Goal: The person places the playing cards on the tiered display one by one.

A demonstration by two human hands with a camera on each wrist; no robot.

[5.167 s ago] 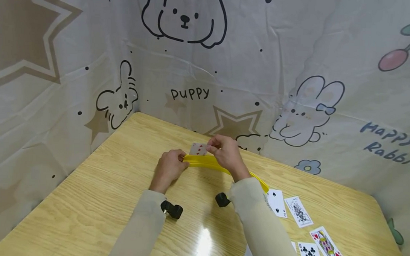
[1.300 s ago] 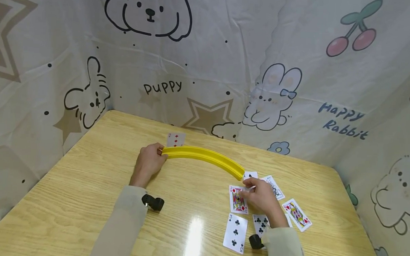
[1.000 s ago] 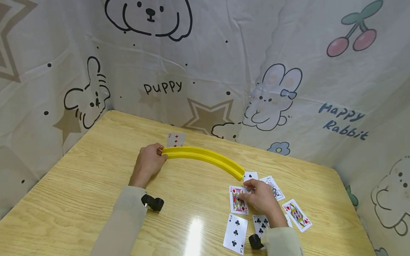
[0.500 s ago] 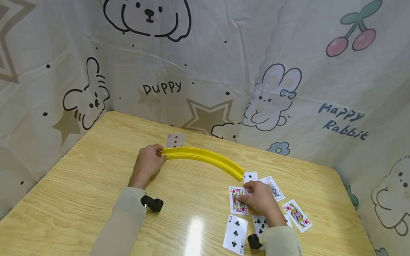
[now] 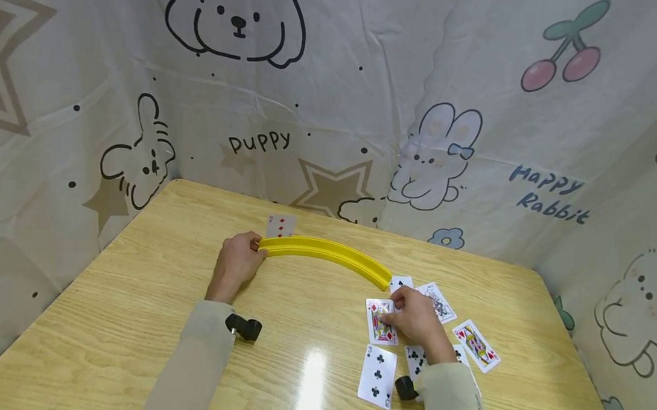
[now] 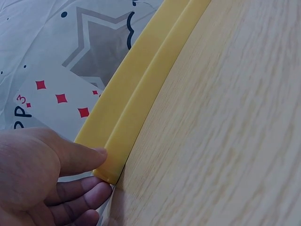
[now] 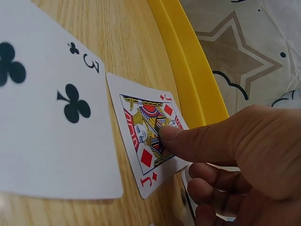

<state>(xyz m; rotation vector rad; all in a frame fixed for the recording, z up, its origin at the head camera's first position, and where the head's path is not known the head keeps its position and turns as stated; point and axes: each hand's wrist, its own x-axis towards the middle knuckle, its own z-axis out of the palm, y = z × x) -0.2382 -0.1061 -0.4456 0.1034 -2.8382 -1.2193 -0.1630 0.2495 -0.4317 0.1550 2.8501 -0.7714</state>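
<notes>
My left hand (image 5: 238, 263) pinches the left end of a curved yellow playing card holder (image 5: 327, 250); in the left wrist view the thumb lies on its front face. A three of diamonds (image 5: 280, 226) stands upright in the holder near that hand. At the right, my right hand (image 5: 416, 316) has its thumb on the face of a jack of diamonds (image 7: 149, 127) and its other fingers at the card's edge. Just nearer lies a three of clubs (image 5: 377, 375). A spade card (image 5: 400, 284) by the holder's right end is partly covered by the hand.
Face up to the right lie a joker-like card (image 5: 438, 302) and a queen of hearts (image 5: 477, 346). A seven of clubs (image 5: 413, 357) is partly hidden under the right wrist. The wooden table (image 5: 139, 331) meets printed curtains at its back and sides.
Since the earliest frame, my right hand has left the three of diamonds, now standing in the holder, and moved right to the jack of diamonds. Over the last second both hands barely move.
</notes>
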